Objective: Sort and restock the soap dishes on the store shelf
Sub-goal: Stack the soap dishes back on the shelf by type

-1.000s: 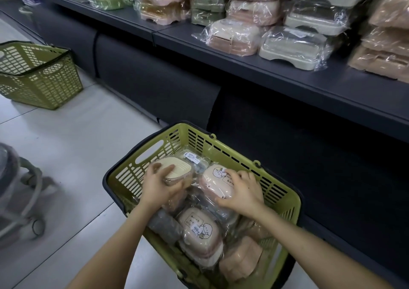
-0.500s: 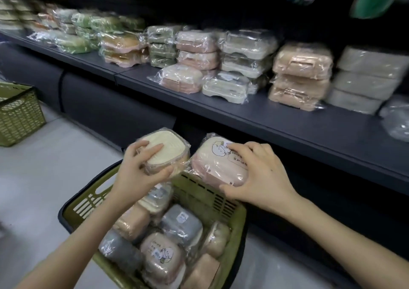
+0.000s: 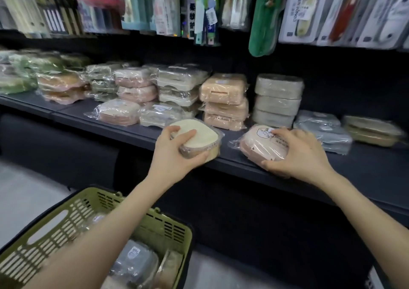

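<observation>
My left hand [image 3: 174, 153] grips a wrapped cream-lidded soap dish [image 3: 200, 139] at the front edge of the dark shelf [image 3: 141, 133]. My right hand [image 3: 296, 153] holds a wrapped pink soap dish [image 3: 259, 142] with a cartoon label, resting on the shelf's front edge. Behind them stand stacks of wrapped dishes: peach ones [image 3: 223, 100], beige ones [image 3: 277, 99], pink ones [image 3: 135, 87] and cream ones [image 3: 179, 85]. The green basket [image 3: 44, 240] below holds several more wrapped dishes, among them a grey one [image 3: 135, 264].
Packaged goods [image 3: 199, 7] hang on the wall above the shelf. Grey dishes [image 3: 321, 131] and olive dishes [image 3: 371, 131] lie at the shelf's right. Green and orange stacks [image 3: 44, 78] fill the left. The pale floor [image 3: 28, 182] lies to the left of the basket.
Both hands lifted a dish each out of the basket and carried them up to the shelf's front edge. The view rose from the basket to the shelf.
</observation>
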Motion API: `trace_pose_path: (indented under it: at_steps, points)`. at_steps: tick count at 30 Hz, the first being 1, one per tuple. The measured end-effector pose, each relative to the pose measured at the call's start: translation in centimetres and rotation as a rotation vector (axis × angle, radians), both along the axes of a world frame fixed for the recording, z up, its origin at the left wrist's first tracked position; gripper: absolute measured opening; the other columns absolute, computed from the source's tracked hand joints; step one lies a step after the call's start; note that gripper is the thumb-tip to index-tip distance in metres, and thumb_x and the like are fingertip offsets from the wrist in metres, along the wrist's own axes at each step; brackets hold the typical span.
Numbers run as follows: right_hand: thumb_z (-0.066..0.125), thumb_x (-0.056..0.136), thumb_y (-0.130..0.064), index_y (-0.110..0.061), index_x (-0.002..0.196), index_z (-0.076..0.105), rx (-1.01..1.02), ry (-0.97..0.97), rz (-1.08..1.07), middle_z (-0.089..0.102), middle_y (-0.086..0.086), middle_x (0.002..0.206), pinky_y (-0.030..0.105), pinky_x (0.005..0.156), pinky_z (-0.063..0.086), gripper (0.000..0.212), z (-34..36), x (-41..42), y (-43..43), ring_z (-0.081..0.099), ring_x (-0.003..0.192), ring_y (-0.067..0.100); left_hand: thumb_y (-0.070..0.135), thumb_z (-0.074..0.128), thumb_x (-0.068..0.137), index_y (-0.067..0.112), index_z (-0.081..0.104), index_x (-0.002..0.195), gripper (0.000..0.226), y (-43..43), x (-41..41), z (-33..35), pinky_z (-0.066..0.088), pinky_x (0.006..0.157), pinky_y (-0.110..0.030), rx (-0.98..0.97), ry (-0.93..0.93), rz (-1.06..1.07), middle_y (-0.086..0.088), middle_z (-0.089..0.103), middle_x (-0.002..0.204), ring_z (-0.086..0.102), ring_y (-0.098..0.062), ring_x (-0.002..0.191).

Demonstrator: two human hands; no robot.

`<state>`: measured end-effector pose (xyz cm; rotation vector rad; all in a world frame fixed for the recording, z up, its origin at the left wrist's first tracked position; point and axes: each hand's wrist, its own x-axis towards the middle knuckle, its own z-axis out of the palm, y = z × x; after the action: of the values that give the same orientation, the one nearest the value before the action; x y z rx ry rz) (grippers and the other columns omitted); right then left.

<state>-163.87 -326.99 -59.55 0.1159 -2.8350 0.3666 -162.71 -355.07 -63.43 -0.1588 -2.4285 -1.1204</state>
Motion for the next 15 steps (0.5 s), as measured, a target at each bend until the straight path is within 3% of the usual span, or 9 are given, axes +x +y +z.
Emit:
trace_pose_path:
  at_steps: [2, 9, 15]
  points:
    - [0.07, 0.061, -0.065, -0.039, 0.136, 0.044, -0.006, -0.033, -0.025, 0.05, 0.001, 0.129, 0.038, 0.105, 0.033, 0.083, -0.4, -0.6, 1.5, 0.037, 0.124, 0.024, 0.046, 0.08, 0.07, 0.023, 0.061, 0.127, 0.064, 2.4, -1.2, -0.2, 0.029, 0.112, -0.034, -0.058, -0.015, -0.009, 0.001, 0.035, 0.135, 0.035, -0.022, 0.13]
    - [0.065, 0.069, -0.071, -0.041, 0.143, 0.037, 0.02, -0.079, -0.008, 0.044, 0.001, 0.138, 0.041, 0.109, 0.029, 0.085, -0.7, -1.8, 3.6, 0.037, 0.129, 0.025, 0.058, 0.069, 0.075, 0.026, 0.056, 0.133, 0.068, 7.2, -4.4, 0.2, 0.027, 0.112, -0.039, -0.223, -0.032, 0.079, -0.009, 0.032, 0.143, 0.027, -0.033, 0.133]
    - [0.067, 0.066, -0.063, -0.035, 0.14, 0.043, -0.156, -0.043, 0.017, 0.05, 0.001, 0.133, 0.036, 0.101, 0.036, 0.082, -0.2, -1.4, 4.1, 0.043, 0.124, 0.025, 0.069, 0.057, 0.078, 0.039, 0.028, 0.147, 0.081, 7.3, -4.9, 1.0, 0.021, 0.114, -0.043, -0.29, -0.179, 0.038, -0.006, 0.009, 0.158, 0.003, -0.027, 0.146]
